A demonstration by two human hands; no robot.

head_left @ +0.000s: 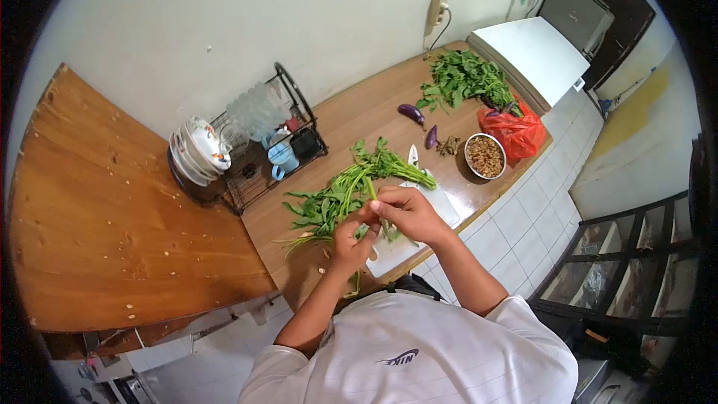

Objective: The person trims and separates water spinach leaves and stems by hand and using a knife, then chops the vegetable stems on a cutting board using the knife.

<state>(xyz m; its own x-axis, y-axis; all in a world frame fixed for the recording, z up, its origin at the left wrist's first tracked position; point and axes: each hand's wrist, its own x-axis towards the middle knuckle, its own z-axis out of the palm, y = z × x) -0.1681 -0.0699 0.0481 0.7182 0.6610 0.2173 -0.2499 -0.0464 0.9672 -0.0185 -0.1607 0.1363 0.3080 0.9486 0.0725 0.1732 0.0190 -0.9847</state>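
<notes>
— what is held?
— one stem (371, 188), pinched by left hand (351, 242) and right hand (407, 214) above the board (393, 259), at the counter's (359, 116) near edge.
— how far along?
— partway, seemingly: greens (329, 206) lie spread leftward from the board; a bunch (465, 78) near the far right corner looks unworked.

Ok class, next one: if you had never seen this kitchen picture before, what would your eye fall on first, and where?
Probably the bright red plastic bag at the right end of the table, beside a bowl. Next, the two hands meeting at a green stem in the centre. Two purple eggplants lie between the heaps of greens.
</notes>
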